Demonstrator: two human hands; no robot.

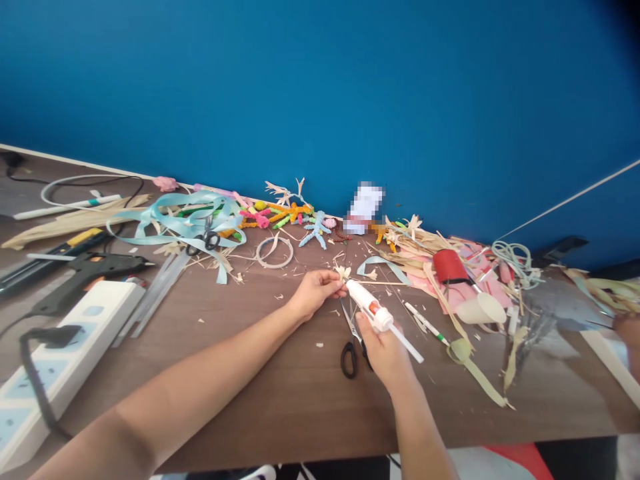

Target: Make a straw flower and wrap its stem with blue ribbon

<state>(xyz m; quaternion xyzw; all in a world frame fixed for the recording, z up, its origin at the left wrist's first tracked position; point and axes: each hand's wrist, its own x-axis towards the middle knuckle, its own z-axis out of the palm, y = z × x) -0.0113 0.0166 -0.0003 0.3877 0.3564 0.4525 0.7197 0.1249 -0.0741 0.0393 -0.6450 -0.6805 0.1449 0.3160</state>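
Between the fingertips of my left hand [316, 293] is a small cream flower [343, 273], held a little above the table. My right hand [386, 347] is wrapped round a white hot glue gun [364, 299], whose nozzle end points at the flower, close to my left fingers. A translucent glue stick [409, 345] sticks out of the gun's back. Under the gun lies a pair of scissors [349, 360] with black handles, partly covered by my right hand. Whether the nozzle touches the flower I cannot tell.
To the left are a white power strip [75, 363], a black glue gun [93, 272] and clear glue sticks [153, 297]. Light blue ribbon [173, 217] is heaped behind them. A red spool [449, 267] and dry husk strips [480, 383] lie right. Another person's hand [628, 330] shows at the edge.
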